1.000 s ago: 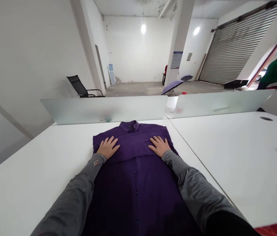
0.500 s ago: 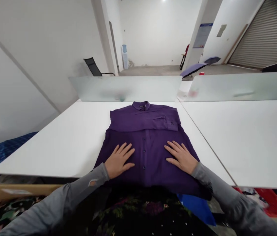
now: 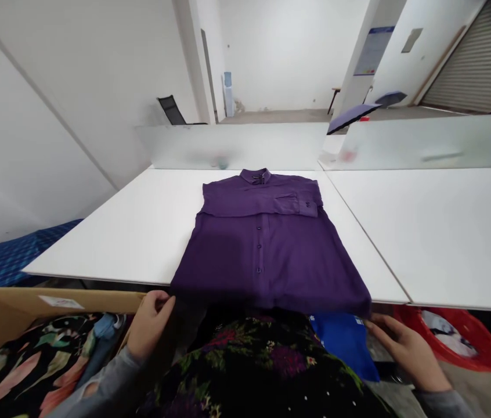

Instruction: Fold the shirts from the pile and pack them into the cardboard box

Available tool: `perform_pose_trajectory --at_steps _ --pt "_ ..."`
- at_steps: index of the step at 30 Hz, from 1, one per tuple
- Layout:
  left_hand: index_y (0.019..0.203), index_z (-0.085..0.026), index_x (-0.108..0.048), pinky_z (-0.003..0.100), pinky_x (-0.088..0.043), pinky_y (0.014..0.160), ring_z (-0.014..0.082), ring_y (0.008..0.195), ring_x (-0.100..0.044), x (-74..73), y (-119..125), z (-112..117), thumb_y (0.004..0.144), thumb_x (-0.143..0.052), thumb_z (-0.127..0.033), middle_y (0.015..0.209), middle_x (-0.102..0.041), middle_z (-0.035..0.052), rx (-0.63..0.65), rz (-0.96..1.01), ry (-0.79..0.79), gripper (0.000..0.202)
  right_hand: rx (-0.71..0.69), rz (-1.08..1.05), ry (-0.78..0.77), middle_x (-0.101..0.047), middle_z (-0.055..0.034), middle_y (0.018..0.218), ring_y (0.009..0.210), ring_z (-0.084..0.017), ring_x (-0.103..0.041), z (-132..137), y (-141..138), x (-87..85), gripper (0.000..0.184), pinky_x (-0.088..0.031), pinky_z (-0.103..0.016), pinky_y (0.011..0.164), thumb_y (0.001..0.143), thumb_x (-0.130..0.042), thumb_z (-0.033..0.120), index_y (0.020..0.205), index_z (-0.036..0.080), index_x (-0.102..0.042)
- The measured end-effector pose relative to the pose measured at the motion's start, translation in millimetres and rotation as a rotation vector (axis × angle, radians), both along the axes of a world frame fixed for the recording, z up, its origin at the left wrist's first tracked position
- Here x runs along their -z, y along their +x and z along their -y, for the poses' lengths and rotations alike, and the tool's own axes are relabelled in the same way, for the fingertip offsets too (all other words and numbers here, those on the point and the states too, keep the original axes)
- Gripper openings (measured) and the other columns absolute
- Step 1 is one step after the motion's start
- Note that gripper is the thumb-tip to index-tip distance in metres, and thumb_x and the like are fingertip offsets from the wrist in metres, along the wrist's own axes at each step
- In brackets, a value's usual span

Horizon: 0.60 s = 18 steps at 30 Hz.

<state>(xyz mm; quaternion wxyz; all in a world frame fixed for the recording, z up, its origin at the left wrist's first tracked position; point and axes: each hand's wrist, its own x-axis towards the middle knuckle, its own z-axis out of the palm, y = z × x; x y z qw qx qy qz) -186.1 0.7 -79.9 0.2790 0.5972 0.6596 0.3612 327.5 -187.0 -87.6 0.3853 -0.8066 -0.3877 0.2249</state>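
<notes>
Fingers (image 3: 165,311) have moved down to the shirt's (image 3: 228,244) bottom corners.

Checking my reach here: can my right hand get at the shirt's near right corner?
Likely yes: your right hand is at that corner of the shirt, fingers right by it, nothing visible between.

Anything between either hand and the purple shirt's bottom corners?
Nothing visible. The left hand and right hand are each at a bottom corner of the purple shirt. The cardboard box is beside the left hand, not in between.

White table (image 3: 127,232) under a purple shirt (image 3: 228,244)
Lies front up, collar (image 3: 248,176) toward the frosted divider (image 3: 249,145), sleeve (image 3: 245,201) folded across.
</notes>
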Motion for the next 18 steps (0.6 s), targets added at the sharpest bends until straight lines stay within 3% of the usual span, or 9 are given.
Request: perform_pose_trajectory --at_steps 1,3,6,10,14,18 --pt "0.085 -0.022 -0.058 0.040 -0.053 0.083 0.0272 0.090 -0.065 4.3 -2 -4 0.068 -0.071 -0.042 0.087 -0.068 0.0064 -0.053 0.141 -0.083 0.030 0.075 -0.041 0.023 -0.074 -0.0087 0.092 0.090 -0.033 -0.068 0 2 7.8 0.050 -0.056 -0.044 0.082 0.054 -0.078 0.059 0.092 0.026 -0.074" --pt "0.099 -0.020 -0.060 0.041 -0.051 0.092 0.0280 0.104 -0.064 10.2 1 -11 0.059 -0.079 -0.040 0.103 -0.069 0.0095 -0.032 0.445 -0.207 0.048 0.114 -0.191 0.119 -0.073 -0.0088 0.104 0.098 -0.033 -0.067 -6 0 19.4 0.064 -0.056 -0.041 0.085 0.052 -0.082 0.055 0.107 0.025 -0.071" --pt "0.108 -0.018 -0.063 0.041 -0.047 0.099 0.0269 0.109 -0.063 10.1 11 -16 0.056 -0.084 -0.040 0.114 -0.069 0.0103 0.120 0.752 -0.352 0.060 -0.017 -0.440 0.187 -0.074 -0.0088 0.099 0.090 -0.030 -0.069 -17 -13 24.8 0.057 -0.058 -0.040 0.079 0.057 -0.081 0.054 0.103 0.021 -0.073" --pt "0.101 -0.015 -0.070 0.042 -0.048 0.099 0.0272 0.103 -0.067 -3.4 19 -10 0.058 -0.085 -0.039 0.106 -0.073 0.0096 0.211 0.854 -0.472 0.051 -0.138 -0.554 0.174 -0.075 -0.0083 0.086 0.081 -0.028 -0.069 -19 -28 12.4 0.042 -0.057 -0.041 0.077 0.063 -0.079 0.051 0.091 0.020 -0.077" --pt "0.108 -0.018 -0.070 0.043 -0.050 0.097 0.0285 0.106 -0.065 -20.6 17 6 0.066 -0.081 -0.038 0.110 -0.072 0.0089 0.305 0.894 -0.503 0.048 -0.199 -0.650 0.198 -0.075 -0.0099 0.092 0.087 -0.031 -0.069 -1 -25 -8.2 0.038 -0.056 -0.046 0.082 0.070 -0.075 0.048 0.099 0.023 -0.076" --pt "0.113 -0.020 -0.068 0.043 -0.051 0.096 0.0303 0.111 -0.063 -37.1 11 23 0.065 -0.081 -0.039 0.115 -0.070 0.0093 0.270 0.914 -0.491 0.053 -0.195 -0.660 0.219 -0.073 -0.0133 0.103 0.100 -0.036 -0.067 20 -11 -21.6 0.039 -0.055 -0.048 0.087 0.069 -0.074 0.047 0.100 0.024 -0.076"
